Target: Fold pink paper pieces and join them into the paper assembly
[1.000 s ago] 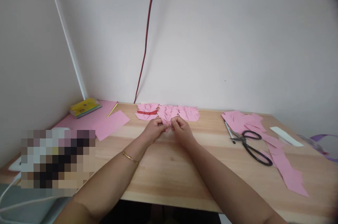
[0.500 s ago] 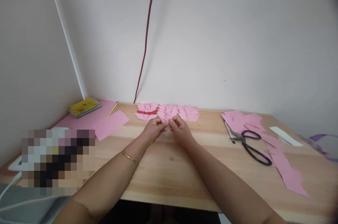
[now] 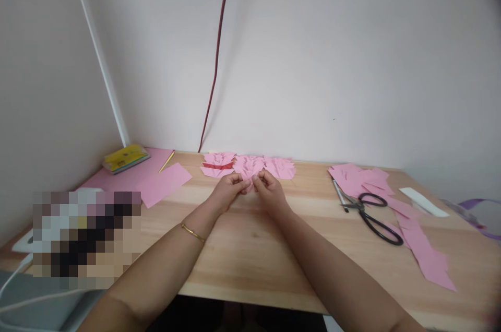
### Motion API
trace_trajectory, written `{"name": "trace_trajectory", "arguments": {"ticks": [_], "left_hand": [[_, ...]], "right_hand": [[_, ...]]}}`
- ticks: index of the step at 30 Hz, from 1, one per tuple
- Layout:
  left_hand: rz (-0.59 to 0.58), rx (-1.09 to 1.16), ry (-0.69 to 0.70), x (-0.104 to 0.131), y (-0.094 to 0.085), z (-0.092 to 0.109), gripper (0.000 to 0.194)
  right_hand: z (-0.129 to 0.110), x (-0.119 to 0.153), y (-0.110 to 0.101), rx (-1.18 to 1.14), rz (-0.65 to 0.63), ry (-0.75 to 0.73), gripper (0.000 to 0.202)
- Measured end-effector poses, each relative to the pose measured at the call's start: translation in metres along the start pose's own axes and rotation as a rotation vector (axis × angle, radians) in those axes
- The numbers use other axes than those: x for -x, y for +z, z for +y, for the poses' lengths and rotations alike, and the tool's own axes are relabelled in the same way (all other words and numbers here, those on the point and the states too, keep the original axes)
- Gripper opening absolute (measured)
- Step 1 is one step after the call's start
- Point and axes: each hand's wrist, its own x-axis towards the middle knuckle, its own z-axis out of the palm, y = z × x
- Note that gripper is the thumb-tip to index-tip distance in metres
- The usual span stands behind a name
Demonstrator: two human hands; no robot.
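Note:
Both hands meet at the middle of the wooden table, pinching a small pink paper piece (image 3: 249, 182) between them. My left hand (image 3: 229, 189) has thumb and fingers closed on its left side. My right hand (image 3: 269, 189) grips it from the right, fingers curled. Just behind the hands lie cut pink papers in three groups: a left group (image 3: 219, 171) with a red strip across it, a middle group (image 3: 248, 163) and a right group (image 3: 279, 167). The fingers partly cover the held piece, so its full shape is hidden.
Black-handled scissors (image 3: 379, 225), a pen (image 3: 340, 196), pink scraps (image 3: 422, 253) and a white strip (image 3: 423, 201) lie to the right. On the left are pink sheets (image 3: 166, 184), a yellow pencil (image 3: 166, 162) and a yellow packet (image 3: 126, 158). A wall (image 3: 297, 60) rises behind.
The fingers have shifted slightly on the pink piece, and my right hand's thumb sits a little further right. Everything else is as before.

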Motion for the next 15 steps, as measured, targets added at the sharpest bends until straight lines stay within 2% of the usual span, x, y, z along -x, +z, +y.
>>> {"name": "trace_trajectory", "arguments": {"ticks": [7, 15], "left_hand": [[0.034, -0.138, 0.023, 0.0014, 0.0021, 0.0032, 0.031], [0.019, -0.170, 0.048, 0.0035, 0.0038, 0.0049, 0.030]], "right_hand": [[0.0036, -0.0010, 0.0015, 0.048, -0.011, 0.013, 0.026], [0.0040, -0.0010, 0.0010, 0.101, -0.055, -0.010, 0.025]]}}
